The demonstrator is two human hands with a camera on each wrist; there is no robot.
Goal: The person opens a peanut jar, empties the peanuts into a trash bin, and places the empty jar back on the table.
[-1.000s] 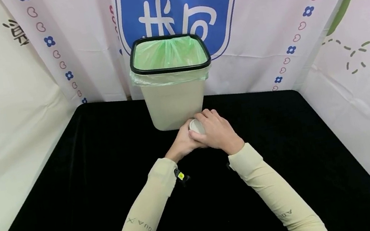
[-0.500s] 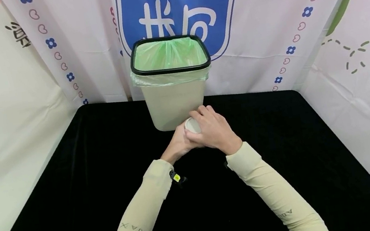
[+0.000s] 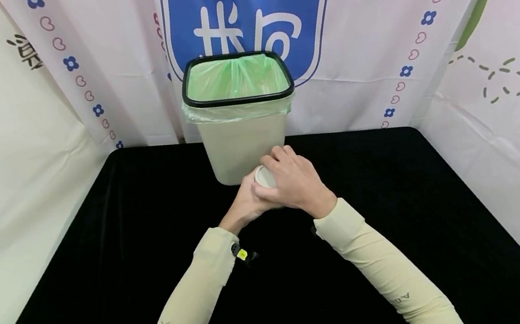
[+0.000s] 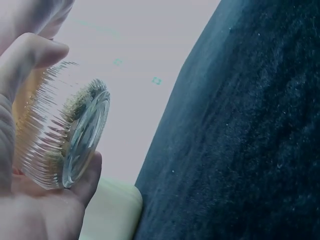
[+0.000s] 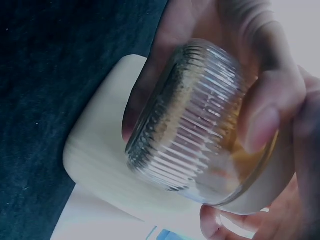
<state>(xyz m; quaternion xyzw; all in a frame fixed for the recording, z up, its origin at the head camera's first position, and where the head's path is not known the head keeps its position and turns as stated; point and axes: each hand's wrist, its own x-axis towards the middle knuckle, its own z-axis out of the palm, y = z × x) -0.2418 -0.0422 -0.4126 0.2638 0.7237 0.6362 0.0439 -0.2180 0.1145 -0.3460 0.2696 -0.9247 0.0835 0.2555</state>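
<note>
A ribbed clear glass jar [image 5: 185, 115] with a pale lid [image 3: 264, 177] is held between both hands, in front of the bin. My left hand [image 3: 245, 200] grips the jar's glass body from the left. My right hand [image 3: 298, 181] is curled around the lid end, its thumb along the near side of the lid. In the left wrist view the jar [image 4: 55, 130] is tilted, its round glass base facing right. Grainy brownish matter shows inside near the base. From the head view the hands hide most of the glass.
A beige waste bin [image 3: 244, 142] with a black rim and a green liner bag [image 3: 237, 78] stands at the back of the black-covered table [image 3: 149, 229], just behind the hands. Printed white curtains [image 3: 359, 52] enclose the back and sides.
Both hands have shifted slightly left with the jar, and the left forearm has swung outward a little. The grip on the jar and lid looks much the same.
</note>
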